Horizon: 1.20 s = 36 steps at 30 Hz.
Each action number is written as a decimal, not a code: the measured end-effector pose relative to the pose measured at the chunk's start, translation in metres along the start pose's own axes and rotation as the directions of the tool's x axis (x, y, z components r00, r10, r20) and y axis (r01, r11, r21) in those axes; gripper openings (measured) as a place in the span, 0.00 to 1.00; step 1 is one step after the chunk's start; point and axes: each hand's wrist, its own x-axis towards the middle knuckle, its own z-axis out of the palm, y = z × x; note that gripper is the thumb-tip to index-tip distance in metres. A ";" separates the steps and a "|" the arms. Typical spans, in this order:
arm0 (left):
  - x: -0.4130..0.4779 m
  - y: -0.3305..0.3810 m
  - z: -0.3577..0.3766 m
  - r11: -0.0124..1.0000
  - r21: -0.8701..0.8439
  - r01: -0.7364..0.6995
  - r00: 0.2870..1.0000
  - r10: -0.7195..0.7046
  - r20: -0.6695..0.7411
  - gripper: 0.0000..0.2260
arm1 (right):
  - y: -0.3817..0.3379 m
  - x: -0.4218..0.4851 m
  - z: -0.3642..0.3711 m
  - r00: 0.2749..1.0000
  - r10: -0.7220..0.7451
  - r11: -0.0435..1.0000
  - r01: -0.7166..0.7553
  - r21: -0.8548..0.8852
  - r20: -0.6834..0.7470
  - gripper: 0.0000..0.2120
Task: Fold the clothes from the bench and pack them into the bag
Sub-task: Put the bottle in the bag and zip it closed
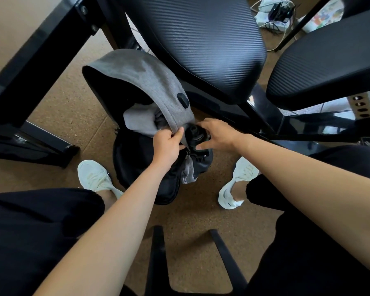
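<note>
Reaching between my black-trousered knees [41, 221], I am pinching the flap of the grey-and-black fabric backpack [141, 77] with my left hand [169, 142], keeping it open over the light grey clothes [139, 122] inside, my right hand [216, 133] gripping a dark rounded object [195, 135] at its right.

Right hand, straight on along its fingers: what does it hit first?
The black rounded item at the side of the bag; the right hand seems to grip it. Just beyond, the left hand holds the grey flap. Depth unclear.

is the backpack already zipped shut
No, the left hand holds the backpack's grey flap up, and a light grey garment shows inside.
</note>
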 end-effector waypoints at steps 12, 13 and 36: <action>-0.004 -0.004 0.007 0.999 -0.015 0.042 0.998 -0.041 0.052 0.11 | -0.007 -0.003 0.012 0.981 0.194 0.947 -0.192 -0.256 -0.018 0.35; -0.003 -0.002 0.006 0.999 -0.025 0.043 0.998 -0.041 0.054 0.09 | -0.009 -0.005 0.007 0.980 0.195 0.956 -0.198 -0.217 -0.033 0.33; 0.001 -0.054 -0.034 0.895 0.443 -0.042 0.989 -0.025 0.144 0.12 | -0.040 0.015 -0.029 0.945 -0.020 1.000 0.024 0.008 -0.326 0.06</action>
